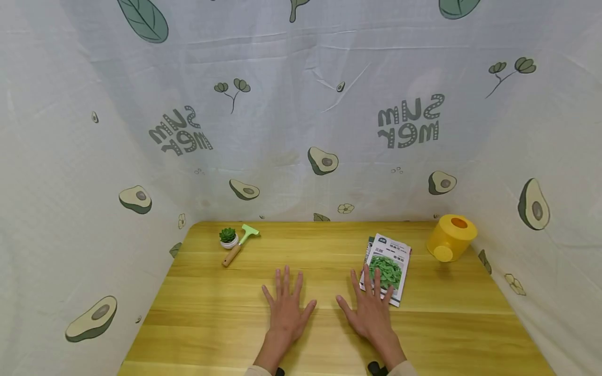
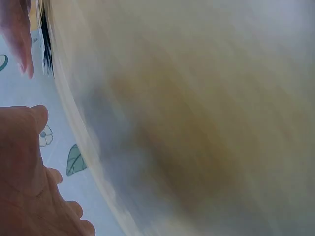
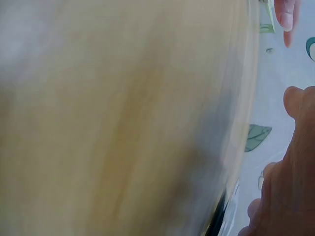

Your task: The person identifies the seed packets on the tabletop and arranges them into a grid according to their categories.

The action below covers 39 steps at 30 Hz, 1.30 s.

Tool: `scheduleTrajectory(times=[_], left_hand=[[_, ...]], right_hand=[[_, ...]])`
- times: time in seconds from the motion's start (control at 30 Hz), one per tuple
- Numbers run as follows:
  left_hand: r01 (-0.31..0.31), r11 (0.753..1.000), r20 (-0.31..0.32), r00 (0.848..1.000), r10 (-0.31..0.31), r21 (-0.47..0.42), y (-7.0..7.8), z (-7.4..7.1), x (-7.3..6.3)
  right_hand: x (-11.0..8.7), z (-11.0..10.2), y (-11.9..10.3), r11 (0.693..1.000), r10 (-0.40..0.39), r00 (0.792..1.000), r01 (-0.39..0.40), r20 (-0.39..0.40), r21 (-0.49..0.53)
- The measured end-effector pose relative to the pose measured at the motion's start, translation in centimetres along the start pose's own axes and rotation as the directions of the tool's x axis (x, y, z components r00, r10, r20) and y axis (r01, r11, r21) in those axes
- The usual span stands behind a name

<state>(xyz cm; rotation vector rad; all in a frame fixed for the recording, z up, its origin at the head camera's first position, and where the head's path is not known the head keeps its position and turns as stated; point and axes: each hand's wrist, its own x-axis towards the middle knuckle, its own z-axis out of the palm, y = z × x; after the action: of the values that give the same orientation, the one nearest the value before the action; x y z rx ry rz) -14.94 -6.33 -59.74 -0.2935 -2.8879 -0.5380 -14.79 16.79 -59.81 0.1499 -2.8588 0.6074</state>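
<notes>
My left hand (image 1: 286,313) is over the near middle of the wooden table, palm down with straight, spread fingers and nothing in its grasp. Beside it, my right hand (image 1: 371,313) is spread the same way, and its fingertips overlap the lower part of a seed packet (image 1: 394,250) in the head view. This white packet has a picture of green pods, and a darker packet (image 1: 370,244) peeks out from under it. In the left wrist view the left hand (image 2: 24,177) shows at the left edge; the right wrist view has the right hand (image 3: 290,177) at its right edge.
At the back left, a small succulent in a white pot (image 1: 229,242) stands next to a hand rake (image 1: 239,246) with a wooden handle and light green head. A yellow watering can (image 1: 451,237) is at the back right. A printed cloth (image 1: 282,120) surrounds the table (image 1: 310,250).
</notes>
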Motion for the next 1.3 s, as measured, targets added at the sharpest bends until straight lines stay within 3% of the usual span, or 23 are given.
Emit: scheduleTrajectory(times=[0.1, 0.33, 0.47, 0.8, 0.93, 1.13, 1.3], left_hand=[[-0.016, 1.0, 0.006, 1.0, 0.016, -0.009, 0.3, 0.3, 0.1], [-0.064, 0.998, 0.106, 0.992, 0.062, 0.013, 1.8, 0.5, 0.7], [-0.116, 0.993, 0.115, 0.987, 0.116, -0.005, 2.6, 1.0, 1.1], [-0.183, 0.983, 0.248, 0.954, 0.171, 0.026, 5.6, 1.9, 1.9], [-0.234, 0.971, 0.267, 0.94, 0.211, 0.057, 6.7, 2.4, 2.1], [-0.289, 0.954, 0.278, 0.926, 0.255, 0.086, 7.3, 4.3, 2.1], [-0.315, 0.94, 0.333, 0.907, 0.258, 0.13, 8.2, 4.1, 2.1]], right_hand=[[-0.1, 0.2, 0.5, 0.999, -0.01, 1.0, 0.011, -0.026, 0.047], [-0.1, -0.6, 1.7, 0.998, 0.031, 0.997, -0.036, 0.076, 0.059], [-0.2, -1.1, 2.5, 0.996, 0.048, 0.994, -0.055, 0.097, 0.066], [-0.8, -1.8, 5.4, 0.985, 0.105, 0.991, -0.116, 0.084, 0.131], [-0.9, -2.6, 5.8, 0.98, 0.137, 0.982, -0.153, 0.127, 0.124], [-1.0, -3.1, 6.6, 0.979, 0.155, 0.97, -0.177, 0.186, 0.106], [-1.0, -3.1, 7.3, 0.978, 0.147, 0.969, -0.173, 0.201, 0.119]])
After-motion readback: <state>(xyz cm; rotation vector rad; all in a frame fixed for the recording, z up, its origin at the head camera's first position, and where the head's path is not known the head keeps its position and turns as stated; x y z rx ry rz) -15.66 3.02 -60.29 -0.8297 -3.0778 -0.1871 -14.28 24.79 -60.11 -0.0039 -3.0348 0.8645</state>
